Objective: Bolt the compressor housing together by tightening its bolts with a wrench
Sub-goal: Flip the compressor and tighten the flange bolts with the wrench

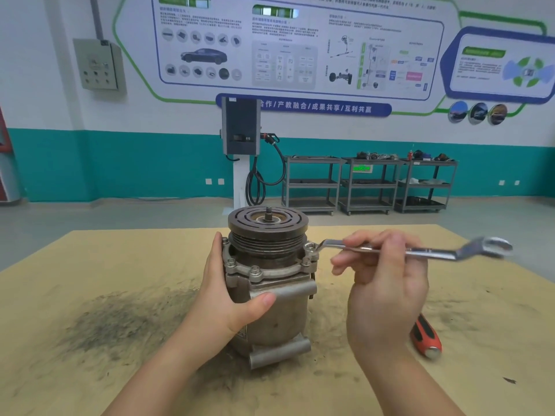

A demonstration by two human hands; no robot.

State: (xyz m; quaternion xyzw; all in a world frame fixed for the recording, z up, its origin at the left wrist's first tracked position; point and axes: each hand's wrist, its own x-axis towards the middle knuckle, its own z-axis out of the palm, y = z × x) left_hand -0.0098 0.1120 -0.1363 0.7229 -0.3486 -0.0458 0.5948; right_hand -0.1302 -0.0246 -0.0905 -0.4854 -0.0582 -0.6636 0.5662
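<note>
I have the grey cast-metal compressor housing [270, 298] upright on the tan worktop [90, 295], my left hand [231, 295] wrapped around it. My right hand [387, 280] fingers [354, 244] pinch the silver combination wrench [420, 252], ring end on a right-side flange bolt [310, 247]. Tightening is under way; next comes a firm sweep, I judge.

Two bare hands [240, 295] and forearms, no sleeves, gloves or rings
</note>
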